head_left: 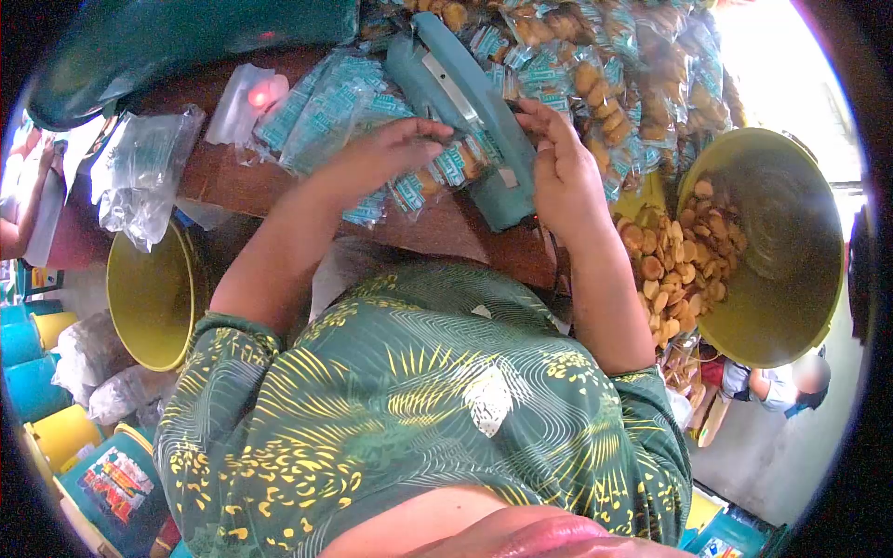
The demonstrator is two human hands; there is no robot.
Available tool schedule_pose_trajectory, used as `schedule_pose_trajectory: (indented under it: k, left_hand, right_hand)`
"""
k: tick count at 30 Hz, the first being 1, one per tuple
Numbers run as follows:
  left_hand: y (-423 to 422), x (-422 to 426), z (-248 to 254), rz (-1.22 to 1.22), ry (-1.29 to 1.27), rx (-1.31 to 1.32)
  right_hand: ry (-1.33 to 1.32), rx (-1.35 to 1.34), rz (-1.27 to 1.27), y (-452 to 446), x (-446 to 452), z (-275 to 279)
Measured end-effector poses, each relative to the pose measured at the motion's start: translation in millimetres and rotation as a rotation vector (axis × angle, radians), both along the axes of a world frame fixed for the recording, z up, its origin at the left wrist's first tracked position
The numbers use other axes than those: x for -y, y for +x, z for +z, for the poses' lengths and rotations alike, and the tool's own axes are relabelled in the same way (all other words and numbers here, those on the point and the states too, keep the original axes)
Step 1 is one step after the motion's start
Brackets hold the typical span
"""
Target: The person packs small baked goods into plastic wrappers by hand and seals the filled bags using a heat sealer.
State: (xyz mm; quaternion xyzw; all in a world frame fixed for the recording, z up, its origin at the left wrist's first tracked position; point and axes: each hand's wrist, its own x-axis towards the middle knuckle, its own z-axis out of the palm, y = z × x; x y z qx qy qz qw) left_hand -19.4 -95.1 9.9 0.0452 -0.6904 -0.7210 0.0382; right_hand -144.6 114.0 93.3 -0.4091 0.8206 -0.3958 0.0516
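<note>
A teal heat sealer with a pale metal strip lies slanted on the brown table. My left hand reaches over its left side, slightly blurred, fingers stretched out and a little apart. Just below those fingers, a clear printed packet of biscuits lies against the sealer; whether the fingertips touch it I cannot tell. My right hand is at the sealer's right edge, its fingers apart and loosely bent, the fingertips at the arm. Left of the sealer lies a stack of flat bags with blue print.
Filled biscuit packets are heaped behind the sealer. At right, a tipped yellow tub spills loose round biscuits. Clear plastic bags hang at the table's left edge above another yellow tub. Another person is at far right.
</note>
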Motion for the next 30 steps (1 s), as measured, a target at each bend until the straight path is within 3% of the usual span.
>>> schedule_pose_trajectory:
  k: [6, 9, 15, 18, 21, 23, 25, 27, 29, 30]
  left_hand:
    - [-35.1, -4.0, 14.6, -0.082, -0.242, 0.132]
    - [-49.6, -5.5, 35.5, -0.11, -0.517, 0.214]
    - [-61.7, -7.7, 30.0, -0.091, -0.616, 0.183]
    - [-59.0, -12.6, 16.5, -0.017, -0.354, 0.126]
    - [-48.1, -16.1, 19.1, -0.078, -0.509, 0.215]
    - [-26.8, -26.2, 36.3, -0.356, -0.876, 0.202]
    - [3.0, -57.9, 125.8, -0.777, -0.752, 0.715]
    - [6.8, -53.6, 152.1, -1.137, -0.876, 0.364]
    - [-0.2, -38.8, 179.4, -0.834, -1.018, -0.069]
    - [-11.9, -26.9, 186.0, -0.447, -0.797, -0.054]
  right_hand:
    - [0.0, -0.018, 0.0, -3.3, -3.2, -5.1]
    - [0.05, 0.05, -0.029, -0.2, -2.4, -0.5]
    - [0.028, -0.036, -0.028, 2.6, -2.7, 0.3]
    - [0.044, -0.016, -0.019, 4.2, -1.2, 5.5]
    - [-0.121, -0.268, 0.077, 5.7, -7.2, -3.5]
    - [-0.281, -0.387, 0.146, 15.9, -22.2, 11.9]
    - [-0.365, -0.339, 0.121, 29.0, -41.9, 24.7]
    - [-0.331, -0.308, 0.088, 33.6, -63.3, 25.6]
    - [-0.294, -0.277, 0.069, 33.1, -83.6, 25.4]
    - [-0.273, -0.263, 0.065, 31.1, -94.1, 24.3]
